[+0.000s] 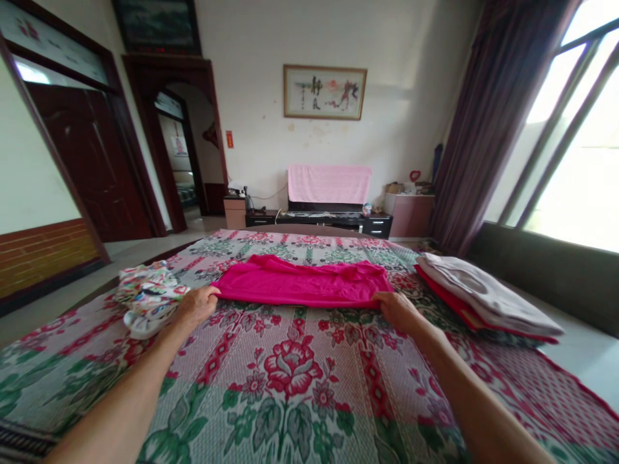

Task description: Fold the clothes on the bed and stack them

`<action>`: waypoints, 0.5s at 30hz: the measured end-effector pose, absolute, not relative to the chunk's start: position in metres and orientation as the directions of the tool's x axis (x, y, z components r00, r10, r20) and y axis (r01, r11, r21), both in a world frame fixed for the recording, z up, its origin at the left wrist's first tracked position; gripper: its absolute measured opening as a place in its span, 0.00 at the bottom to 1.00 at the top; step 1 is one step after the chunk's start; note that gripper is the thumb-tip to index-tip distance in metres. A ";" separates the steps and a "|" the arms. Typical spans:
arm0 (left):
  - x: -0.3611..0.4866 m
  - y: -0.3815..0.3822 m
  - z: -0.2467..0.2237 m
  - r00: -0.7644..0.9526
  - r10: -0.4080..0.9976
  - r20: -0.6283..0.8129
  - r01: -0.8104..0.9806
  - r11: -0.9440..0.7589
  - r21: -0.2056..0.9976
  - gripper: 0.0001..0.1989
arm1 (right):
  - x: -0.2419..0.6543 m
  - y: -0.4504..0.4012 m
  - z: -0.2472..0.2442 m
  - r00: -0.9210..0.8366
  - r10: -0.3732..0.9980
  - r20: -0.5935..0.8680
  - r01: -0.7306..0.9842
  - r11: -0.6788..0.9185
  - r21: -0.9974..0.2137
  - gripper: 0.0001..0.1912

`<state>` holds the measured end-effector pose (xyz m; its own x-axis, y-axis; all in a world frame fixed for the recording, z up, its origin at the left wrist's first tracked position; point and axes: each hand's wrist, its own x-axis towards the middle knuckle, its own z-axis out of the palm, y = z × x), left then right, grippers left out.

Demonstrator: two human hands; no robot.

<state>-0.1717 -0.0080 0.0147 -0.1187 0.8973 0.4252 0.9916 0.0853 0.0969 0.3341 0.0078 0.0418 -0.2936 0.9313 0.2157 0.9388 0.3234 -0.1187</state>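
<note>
A bright pink cloth [304, 283] lies folded into a long, wide strip across the middle of the flowered cover [290, 412]. My left hand [199, 305] pinches its near left corner, and my right hand [395, 308] grips its near right corner. The near edge runs nearly straight between both hands, while the far edge looks uneven and wrinkled. The fingertips of both hands are partly hidden at the cloth's corners.
A crumpled, multicoloured printed garment [149, 296] sits just left of my left hand. Folded clothes [483, 293], pale on top with red beneath, are stacked at the right. Beyond the far edge stands a low black cabinet [377, 225].
</note>
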 end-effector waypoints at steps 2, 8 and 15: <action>-0.172 -0.014 0.016 -0.109 0.904 0.414 0.993 0.085 0.078 0.19 | 0.336 0.004 0.043 -0.301 0.932 0.201 0.941 0.325 -0.099 0.18; -0.171 -0.028 0.015 -0.097 0.897 0.432 0.995 0.077 0.063 0.16 | 0.340 -0.006 0.042 -0.323 0.924 0.204 0.928 0.352 -0.125 0.19; -0.173 -0.042 0.014 -0.085 0.913 0.400 0.996 0.079 0.033 0.15 | 0.344 -0.022 0.055 -0.421 0.893 0.162 0.887 0.442 -0.135 0.17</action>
